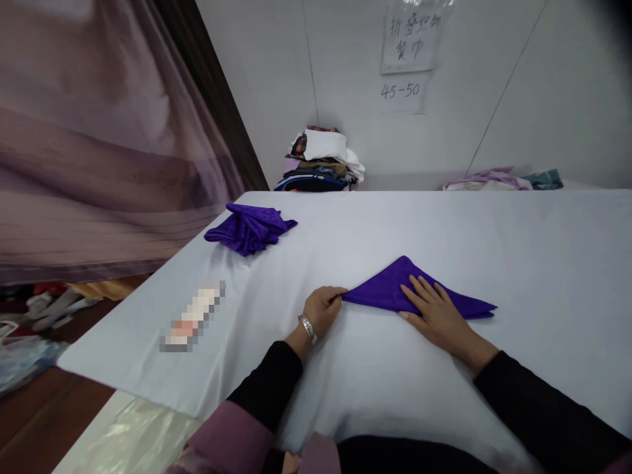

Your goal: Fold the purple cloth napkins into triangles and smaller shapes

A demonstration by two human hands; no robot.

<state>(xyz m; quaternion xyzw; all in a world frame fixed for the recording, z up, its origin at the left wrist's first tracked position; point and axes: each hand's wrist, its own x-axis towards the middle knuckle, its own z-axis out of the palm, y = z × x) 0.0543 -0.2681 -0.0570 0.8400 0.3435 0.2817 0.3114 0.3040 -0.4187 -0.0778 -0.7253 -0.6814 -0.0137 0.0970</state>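
Observation:
A purple cloth napkin (395, 280) lies folded into a flat triangle on the white-covered table (518, 263), just in front of me. My left hand (320, 311) pinches the napkin's left corner between thumb and fingers; a silver bracelet sits on that wrist. My right hand (434, 313) lies flat with fingers spread on the middle of the napkin, pressing it down. Farther back on the left, a second purple napkin (249, 227) rests in a loose, crumpled heap.
A pixelated small object (192, 316) lies on the table near its left edge. A stack of folded clothes (320, 161) stands against the back wall, more fabric (498, 179) to the right. A mauve curtain (99, 145) hangs at the left. Paper signs (409, 39) are on the wall.

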